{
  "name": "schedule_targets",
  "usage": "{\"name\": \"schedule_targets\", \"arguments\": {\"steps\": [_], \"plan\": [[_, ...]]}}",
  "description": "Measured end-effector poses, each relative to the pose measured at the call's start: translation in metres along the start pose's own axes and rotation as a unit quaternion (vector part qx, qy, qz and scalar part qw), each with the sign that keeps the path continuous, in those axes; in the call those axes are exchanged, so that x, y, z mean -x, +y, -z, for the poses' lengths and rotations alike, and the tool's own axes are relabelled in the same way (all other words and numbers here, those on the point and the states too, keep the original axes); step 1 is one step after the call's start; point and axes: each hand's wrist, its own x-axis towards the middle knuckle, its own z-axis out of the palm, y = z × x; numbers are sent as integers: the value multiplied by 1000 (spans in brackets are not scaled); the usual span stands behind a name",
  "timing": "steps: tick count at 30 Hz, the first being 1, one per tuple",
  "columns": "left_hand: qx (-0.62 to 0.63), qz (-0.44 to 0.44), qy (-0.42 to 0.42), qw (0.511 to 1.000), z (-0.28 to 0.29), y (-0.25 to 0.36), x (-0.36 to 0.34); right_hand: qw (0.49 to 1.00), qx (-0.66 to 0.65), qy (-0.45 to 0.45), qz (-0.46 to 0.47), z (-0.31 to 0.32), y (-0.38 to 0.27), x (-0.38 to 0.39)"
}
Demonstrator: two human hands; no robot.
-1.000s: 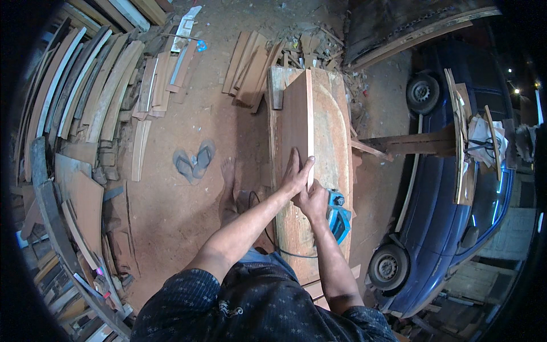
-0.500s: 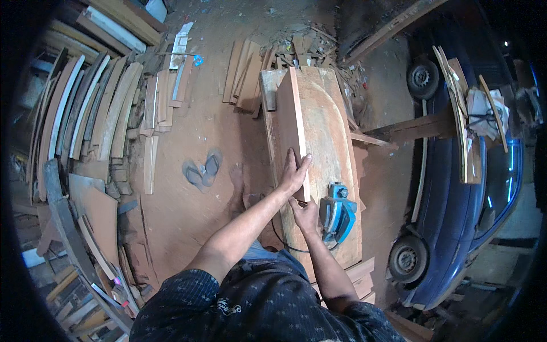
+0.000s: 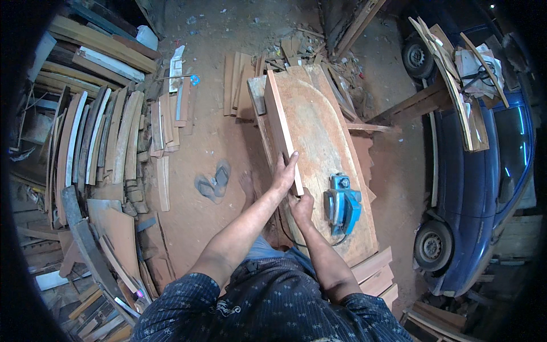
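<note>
A long wooden plank [image 3: 279, 117] stands on its narrow edge along the left side of the workbench [image 3: 310, 125]. My left hand [image 3: 284, 171] grips it near its close end, thumb over the top edge. Just below, my right hand [image 3: 302, 206] is closed around the lower corner of that same end, its fingertips partly hidden. A blue electric planer [image 3: 343, 206] rests on the bench to the right of my right hand, its dark cord looping toward me.
Stacked boards [image 3: 117, 131] fill the left side. A pair of sandals [image 3: 213, 181] lies on the floor. Offcuts [image 3: 296, 48] are heaped beyond the bench, and more boards [image 3: 373, 271] sit at its near right. A blue vehicle [image 3: 470, 188] stands at right.
The view has turned, shifting the surroundings. Against the bench, the plank appears slightly farther left and more upright, with both hands still on its near end. The planer stays on the bench.
</note>
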Motion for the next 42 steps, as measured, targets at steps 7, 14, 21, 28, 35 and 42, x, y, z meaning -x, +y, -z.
{"name": "schedule_targets", "arguments": {"steps": [7, 14, 21, 28, 35, 42], "plan": [[28, 13, 12, 999, -1, 3, -3, 999, -27, -14, -16, 5, -11, -1], [13, 24, 24, 999, -5, 25, 4, 999, -27, 7, 15, -3, 0, -8], [-21, 17, 15, 999, -1, 8, 6, 998, 20, -58, -9, 9, 2, -2], [8, 38, -65, 997, 63, -32, 47, 988, 82, -107, -80, 42, 39, 59], [-172, 81, 39, 981, 153, -88, 89, 987, 77, -124, -67, 58, 69, 102], [-241, 52, 33, 969, 186, -97, 146, 992, 25, -112, -59, 56, 60, 96]]}}
